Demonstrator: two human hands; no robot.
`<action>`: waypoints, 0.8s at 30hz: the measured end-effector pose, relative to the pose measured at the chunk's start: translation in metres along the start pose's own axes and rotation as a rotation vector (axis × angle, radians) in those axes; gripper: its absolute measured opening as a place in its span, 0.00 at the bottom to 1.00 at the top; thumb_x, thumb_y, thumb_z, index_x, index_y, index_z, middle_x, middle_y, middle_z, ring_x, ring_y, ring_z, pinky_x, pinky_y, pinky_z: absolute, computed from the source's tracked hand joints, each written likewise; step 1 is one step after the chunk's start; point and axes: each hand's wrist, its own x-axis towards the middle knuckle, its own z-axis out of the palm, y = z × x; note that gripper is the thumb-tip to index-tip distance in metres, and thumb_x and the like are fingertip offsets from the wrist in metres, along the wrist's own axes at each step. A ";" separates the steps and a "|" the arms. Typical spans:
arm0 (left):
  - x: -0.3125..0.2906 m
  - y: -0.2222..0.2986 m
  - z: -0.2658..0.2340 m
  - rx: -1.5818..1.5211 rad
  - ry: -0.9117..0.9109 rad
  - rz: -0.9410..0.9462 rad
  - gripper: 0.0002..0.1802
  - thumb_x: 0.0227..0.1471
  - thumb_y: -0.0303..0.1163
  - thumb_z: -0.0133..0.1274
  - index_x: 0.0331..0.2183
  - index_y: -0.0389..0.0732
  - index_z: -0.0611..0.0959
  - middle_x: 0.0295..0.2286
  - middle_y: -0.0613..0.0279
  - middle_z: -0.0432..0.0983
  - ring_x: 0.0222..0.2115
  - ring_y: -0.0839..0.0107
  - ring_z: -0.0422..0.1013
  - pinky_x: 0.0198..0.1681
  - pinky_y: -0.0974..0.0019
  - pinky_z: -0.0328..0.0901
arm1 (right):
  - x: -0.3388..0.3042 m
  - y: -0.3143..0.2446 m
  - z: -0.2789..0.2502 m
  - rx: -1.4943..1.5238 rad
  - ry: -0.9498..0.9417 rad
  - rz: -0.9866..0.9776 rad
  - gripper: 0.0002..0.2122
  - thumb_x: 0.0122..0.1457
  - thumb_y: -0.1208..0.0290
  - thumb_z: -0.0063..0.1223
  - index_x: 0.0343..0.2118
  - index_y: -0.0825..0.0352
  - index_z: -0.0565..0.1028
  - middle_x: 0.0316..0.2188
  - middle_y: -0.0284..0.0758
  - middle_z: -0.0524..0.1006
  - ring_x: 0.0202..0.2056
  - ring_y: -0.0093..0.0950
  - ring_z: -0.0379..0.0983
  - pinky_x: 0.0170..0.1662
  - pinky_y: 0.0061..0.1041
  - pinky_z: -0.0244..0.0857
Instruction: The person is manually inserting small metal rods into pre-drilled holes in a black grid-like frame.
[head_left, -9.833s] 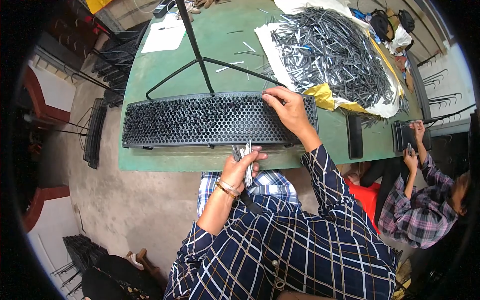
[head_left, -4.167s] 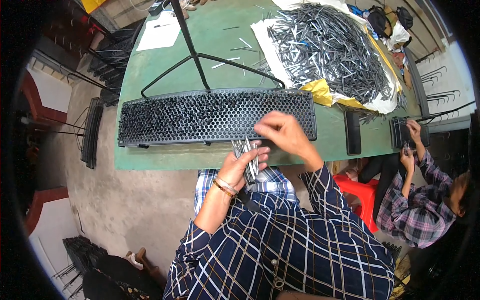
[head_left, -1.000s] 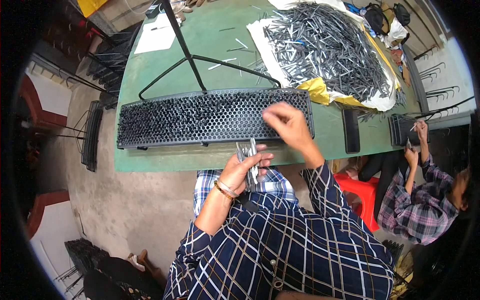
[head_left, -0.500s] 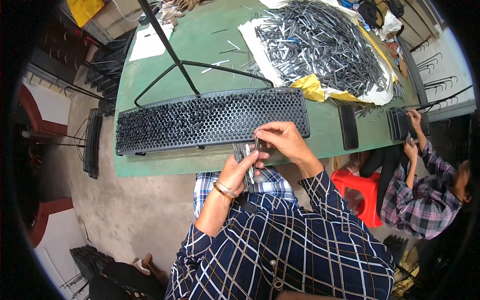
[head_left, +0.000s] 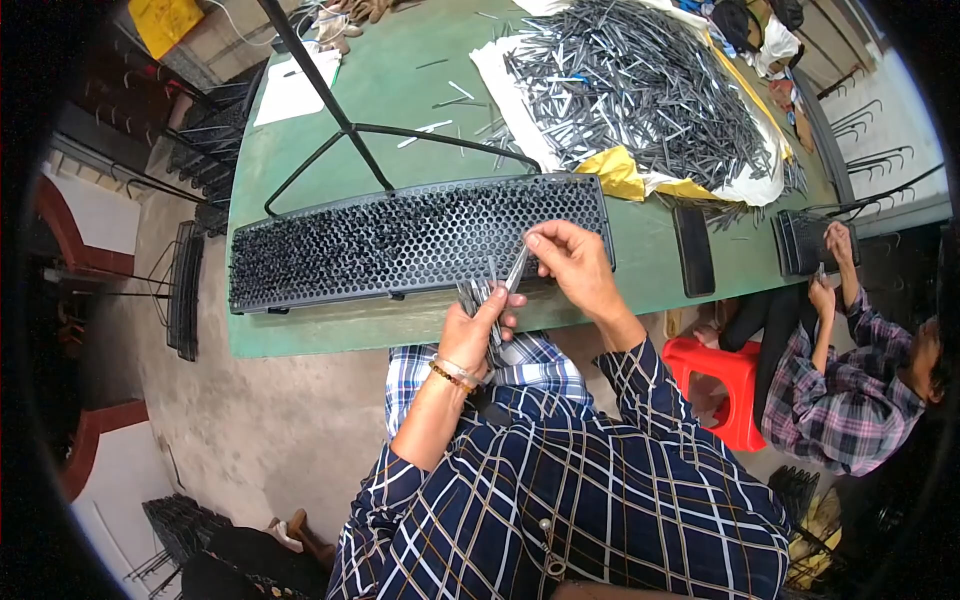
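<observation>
My left hand (head_left: 477,328) is closed round a bundle of thin grey and black strips (head_left: 468,296), their ends fanning out past the thumb. My right hand (head_left: 578,265), thumb and forefinger pinched, grips the upper end of one strip (head_left: 517,272), whose lower end meets the bundle. Just beyond both hands lies a long black perforated panel (head_left: 490,225) at the table's near edge. Short black tips stick up densely from its left part; the holes toward its right look mostly bare. A black rod frame (head_left: 350,129) rises from its far side.
A big heap of similar strips (head_left: 640,95) lies on white and yellow sacking on the green table (head_left: 400,100). Right of the panel rests a dark flat phone-like slab (head_left: 693,250). A co-worker (head_left: 840,400) handles another panel (head_left: 800,245) beside a red stool (head_left: 715,375).
My right hand has risen slightly and shifted right, tilting the pinched strip's top away from the bundle. My left hand stays almost in place.
</observation>
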 end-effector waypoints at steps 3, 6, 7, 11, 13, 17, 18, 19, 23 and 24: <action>0.002 0.000 0.001 0.052 0.014 0.028 0.10 0.56 0.33 0.49 0.37 0.37 0.75 0.29 0.56 0.78 0.22 0.79 0.69 0.21 0.76 0.63 | 0.008 -0.003 -0.009 -0.014 0.024 -0.057 0.08 0.59 0.70 0.52 0.34 0.70 0.75 0.23 0.26 0.73 0.21 0.13 0.66 0.24 0.12 0.60; 0.001 0.002 0.004 0.015 0.011 0.016 0.09 0.56 0.32 0.50 0.36 0.37 0.76 0.29 0.56 0.78 0.22 0.79 0.69 0.21 0.76 0.63 | 0.019 -0.009 -0.016 -0.002 0.052 -0.101 0.08 0.60 0.70 0.50 0.35 0.70 0.73 0.24 0.27 0.74 0.21 0.13 0.65 0.25 0.12 0.61; 0.000 0.002 0.003 0.016 0.006 0.010 0.09 0.56 0.32 0.50 0.36 0.36 0.76 0.29 0.56 0.78 0.22 0.79 0.69 0.21 0.76 0.63 | 0.025 -0.012 -0.017 -0.053 0.108 -0.194 0.08 0.60 0.70 0.49 0.35 0.71 0.73 0.25 0.27 0.74 0.21 0.13 0.65 0.25 0.13 0.61; -0.001 0.000 0.006 -0.011 -0.018 -0.031 0.10 0.55 0.31 0.50 0.37 0.36 0.76 0.29 0.57 0.78 0.22 0.79 0.69 0.21 0.76 0.63 | 0.045 -0.012 -0.032 -0.226 0.196 -0.357 0.07 0.60 0.72 0.47 0.36 0.71 0.73 0.27 0.28 0.75 0.23 0.14 0.66 0.27 0.13 0.62; -0.002 0.001 0.007 -0.016 -0.018 -0.044 0.09 0.55 0.32 0.50 0.37 0.36 0.76 0.29 0.57 0.78 0.22 0.79 0.69 0.21 0.76 0.63 | 0.053 -0.007 -0.036 -0.257 0.198 -0.377 0.07 0.60 0.74 0.47 0.36 0.71 0.73 0.27 0.29 0.75 0.24 0.15 0.68 0.28 0.15 0.63; 0.000 -0.004 0.000 -0.043 -0.012 -0.055 0.10 0.55 0.32 0.51 0.37 0.37 0.76 0.29 0.57 0.78 0.22 0.79 0.68 0.21 0.77 0.63 | 0.061 0.001 -0.037 -0.375 0.146 -0.440 0.06 0.60 0.74 0.47 0.35 0.72 0.73 0.27 0.30 0.75 0.25 0.17 0.71 0.30 0.16 0.65; 0.001 -0.004 0.000 -0.046 -0.011 -0.055 0.10 0.55 0.32 0.51 0.37 0.37 0.76 0.29 0.57 0.78 0.22 0.79 0.68 0.20 0.77 0.62 | 0.062 0.004 -0.037 -0.389 0.129 -0.474 0.06 0.59 0.74 0.47 0.34 0.72 0.73 0.27 0.34 0.75 0.25 0.21 0.73 0.30 0.19 0.65; 0.001 -0.004 0.000 -0.046 -0.012 -0.056 0.10 0.55 0.32 0.51 0.37 0.37 0.76 0.29 0.57 0.78 0.22 0.79 0.68 0.20 0.77 0.62 | 0.063 0.006 -0.039 -0.402 0.113 -0.509 0.07 0.58 0.73 0.48 0.34 0.72 0.73 0.26 0.37 0.75 0.24 0.25 0.74 0.29 0.22 0.65; 0.000 -0.004 -0.001 -0.049 -0.006 -0.066 0.10 0.55 0.32 0.51 0.37 0.37 0.76 0.29 0.58 0.78 0.22 0.79 0.68 0.20 0.77 0.62 | 0.061 0.004 -0.037 -0.447 0.118 -0.556 0.06 0.58 0.74 0.47 0.33 0.71 0.73 0.27 0.38 0.75 0.25 0.26 0.75 0.31 0.23 0.66; 0.000 -0.004 0.000 -0.046 -0.007 -0.068 0.10 0.55 0.31 0.51 0.37 0.37 0.76 0.29 0.58 0.78 0.22 0.79 0.68 0.20 0.77 0.62 | 0.060 0.002 -0.036 -0.454 0.106 -0.560 0.06 0.58 0.74 0.47 0.34 0.71 0.73 0.27 0.38 0.75 0.26 0.28 0.75 0.32 0.23 0.66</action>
